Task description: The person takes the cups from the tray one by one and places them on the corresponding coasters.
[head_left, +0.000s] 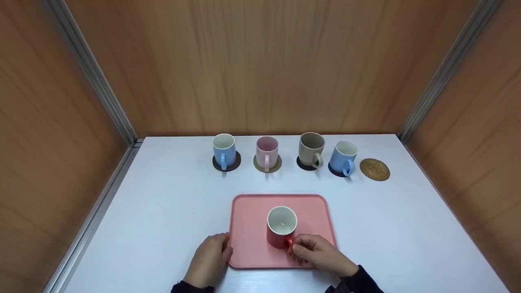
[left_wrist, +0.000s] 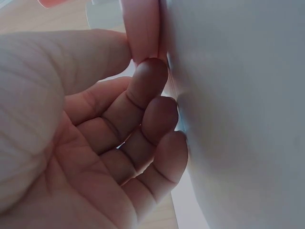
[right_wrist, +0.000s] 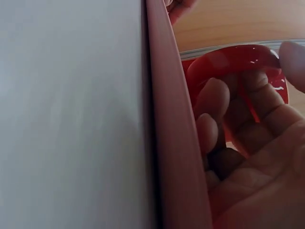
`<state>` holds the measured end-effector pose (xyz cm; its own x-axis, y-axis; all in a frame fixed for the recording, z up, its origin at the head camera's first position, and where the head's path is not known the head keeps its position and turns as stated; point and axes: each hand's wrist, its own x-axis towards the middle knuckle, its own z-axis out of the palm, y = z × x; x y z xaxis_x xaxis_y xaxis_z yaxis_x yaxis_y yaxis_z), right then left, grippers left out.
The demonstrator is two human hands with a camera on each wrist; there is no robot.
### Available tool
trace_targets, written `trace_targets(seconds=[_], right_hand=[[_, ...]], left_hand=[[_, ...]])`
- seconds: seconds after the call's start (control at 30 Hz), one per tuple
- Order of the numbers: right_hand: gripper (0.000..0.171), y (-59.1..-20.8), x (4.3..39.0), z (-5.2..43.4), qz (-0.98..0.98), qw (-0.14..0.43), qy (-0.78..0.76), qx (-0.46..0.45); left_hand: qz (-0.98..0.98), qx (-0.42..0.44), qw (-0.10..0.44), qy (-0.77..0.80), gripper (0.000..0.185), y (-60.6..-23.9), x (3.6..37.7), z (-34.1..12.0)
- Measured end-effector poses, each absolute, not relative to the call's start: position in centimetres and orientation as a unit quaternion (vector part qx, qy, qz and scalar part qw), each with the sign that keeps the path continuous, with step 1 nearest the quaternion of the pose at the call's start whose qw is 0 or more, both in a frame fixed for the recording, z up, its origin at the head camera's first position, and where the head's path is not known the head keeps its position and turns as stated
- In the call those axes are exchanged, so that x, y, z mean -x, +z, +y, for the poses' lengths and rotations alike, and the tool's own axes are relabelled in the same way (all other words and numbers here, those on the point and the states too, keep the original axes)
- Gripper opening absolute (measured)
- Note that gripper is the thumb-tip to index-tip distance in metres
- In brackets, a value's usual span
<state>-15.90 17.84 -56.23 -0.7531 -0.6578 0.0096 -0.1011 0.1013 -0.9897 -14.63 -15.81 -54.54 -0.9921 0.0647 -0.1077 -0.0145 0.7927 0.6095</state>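
I see a red mug (head_left: 281, 230) standing upright on the pink tray (head_left: 248, 219), a little toward the tray's near edge. The mug is glossy red outside and plain white inside, with nothing visible in it, and its handle points toward me and to the right. My right hand (head_left: 321, 254) has its grip clamped on that handle: in the right wrist view the fingers (right_wrist: 212, 102) curl through the red loop of the handle (right_wrist: 238, 62), with the tray's rim running just beside them.

My left hand (head_left: 209, 258) rests on the bench (head_left: 163, 211) at the tray's left edge. In the left wrist view its fingertips (left_wrist: 152, 78) are bent and press against the pink rim, thumb on the other side of it, so that grip pinches the tray's edge.

Along the far side of the bench stand four more mugs, each on a coaster: a blue one (head_left: 224, 150), a pink one (head_left: 267, 151), a beige one (head_left: 311, 149) and another blue one (head_left: 343, 158). Just right of them lies a woven coaster (head_left: 375, 169) with nothing on it.
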Motion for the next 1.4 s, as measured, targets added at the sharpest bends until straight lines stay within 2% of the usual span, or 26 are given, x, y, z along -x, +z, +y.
trace_targets(seconds=[0.27, 0.57, 1.07, 1.4], right_hand=[[0.034, -56.20, 15.76, 17.65, 0.670, 0.280, -0.634, 0.266], [0.037, -56.32, 15.88, 17.68, 0.669, 0.289, -0.636, 0.254], [0.040, -56.41, 15.92, 17.94, 0.656, 0.299, -0.647, 0.250], [0.041, -56.32, 15.98, 18.18, 0.663, 0.301, -0.642, 0.240]], left_hand=[[0.946, -0.014, 0.053, 0.321, 0.034, -54.41, 14.52, -15.77], [0.948, -0.030, 0.037, 0.316, 0.029, -54.61, 14.30, -15.89], [0.944, -0.025, 0.053, 0.324, 0.034, -54.51, 14.41, -15.96], [0.947, -0.038, 0.036, 0.318, 0.026, -54.66, 14.18, -15.96]])
